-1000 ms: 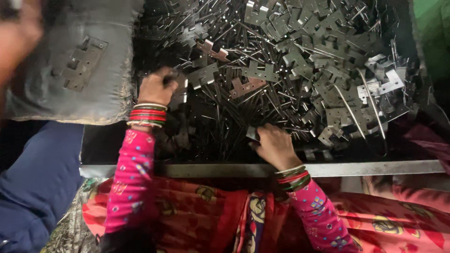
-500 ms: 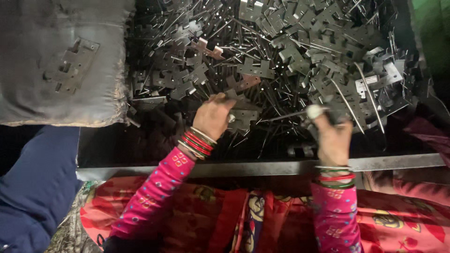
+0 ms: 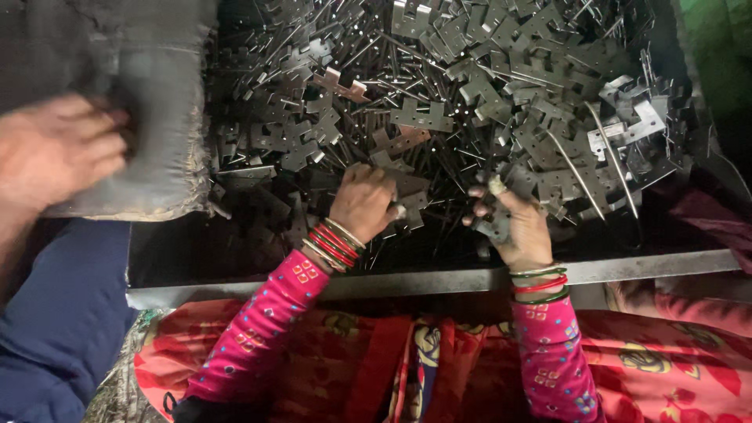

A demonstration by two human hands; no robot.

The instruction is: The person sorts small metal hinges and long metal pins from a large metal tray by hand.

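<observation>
A deep pile of grey metal hinge plates [image 3: 486,94] and thin pins fills a dark tray. My left hand [image 3: 362,202] lies knuckles-up on the near middle of the pile, its fingers curled down around a flat plate [image 3: 407,205]. About a hand's width to the right, my right hand [image 3: 517,227] pinches a dark hinge plate [image 3: 493,229] between thumb and fingers, one fingertip wrapped in pale tape. Both wrists wear red and green bangles over pink sleeves.
The tray's metal front rim [image 3: 439,282] runs across just before my wrists. A grey cloth sack [image 3: 157,102] stands at the left, with another person's blurred hand [image 3: 59,153] on it and a blue sleeve [image 3: 55,313] below. Red patterned cloth covers my lap.
My left hand has swung from the pile's left side to its middle. My right hand has shifted right and taken up a plate. Another person's hand has come back in at the left.
</observation>
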